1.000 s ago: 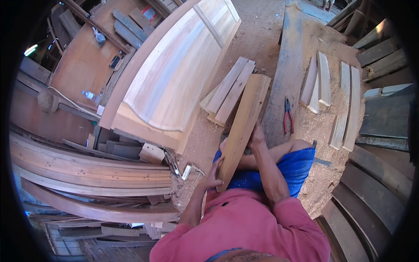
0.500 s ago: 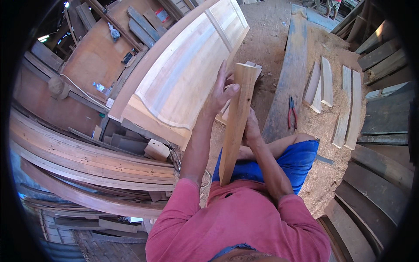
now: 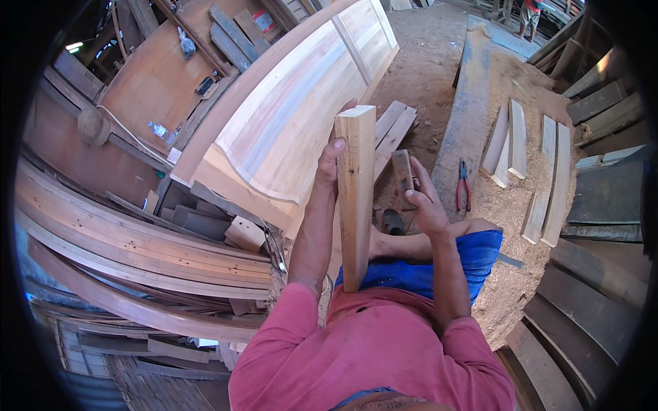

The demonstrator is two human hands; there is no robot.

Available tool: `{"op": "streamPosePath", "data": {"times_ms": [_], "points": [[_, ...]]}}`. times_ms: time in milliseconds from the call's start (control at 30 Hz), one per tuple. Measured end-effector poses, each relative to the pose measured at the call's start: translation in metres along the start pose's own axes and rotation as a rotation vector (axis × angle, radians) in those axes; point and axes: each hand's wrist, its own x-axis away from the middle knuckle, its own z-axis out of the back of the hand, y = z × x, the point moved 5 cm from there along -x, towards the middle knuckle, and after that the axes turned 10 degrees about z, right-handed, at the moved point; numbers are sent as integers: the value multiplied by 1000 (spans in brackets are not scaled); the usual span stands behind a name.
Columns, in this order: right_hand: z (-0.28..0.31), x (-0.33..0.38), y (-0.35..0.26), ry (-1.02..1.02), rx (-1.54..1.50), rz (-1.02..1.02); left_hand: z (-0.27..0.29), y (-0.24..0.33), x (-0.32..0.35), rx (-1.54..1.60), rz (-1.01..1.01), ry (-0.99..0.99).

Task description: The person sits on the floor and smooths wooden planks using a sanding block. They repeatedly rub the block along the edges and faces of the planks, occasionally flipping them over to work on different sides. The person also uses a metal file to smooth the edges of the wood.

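My left hand (image 3: pixel 331 161) is closed around the upper part of a light wooden board (image 3: pixel 358 198), its thumb on the near face. The board stands tilted upright in front of me, its lower end against my waist. To its right, my right hand (image 3: pixel 429 205) holds a small brown wooden block (image 3: pixel 402 171) between thumb and fingers, apart from the board. What is on the block's far side cannot be seen.
A large pale wooden panel (image 3: pixel 301 109) lies at the left. Red-handled pliers (image 3: pixel 464 188) rest on a long plank (image 3: pixel 456 130); cut wood strips (image 3: pixel 556 185) lie on sawdust at the right. Stacked curved timber (image 3: pixel 151 240) fills the left. Another person (image 3: pixel 530 17) stands far off.
The board has shifted left and stands straighter. My right hand has come out from behind it, moved right, and now shows the small wooden block. My left hand has closed on the board's edge.
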Motion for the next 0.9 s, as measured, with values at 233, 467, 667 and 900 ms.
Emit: {"op": "streamPosePath", "data": {"times_ms": [233, 467, 667, 900], "points": [[0, 16, -25, 127, -487, -129, 29, 2, 10, 245, -32, -127], [-10, 24, -5, 192, -735, -190, 41, 18, 19, 285, -86, -82], [-31, 6, -42, -17, -793, -78, 37, 14, 23, 160, -90, -13], [-43, -1, -74, -40, -809, 3, 0, -1, 10, 56, -27, 24]]}}
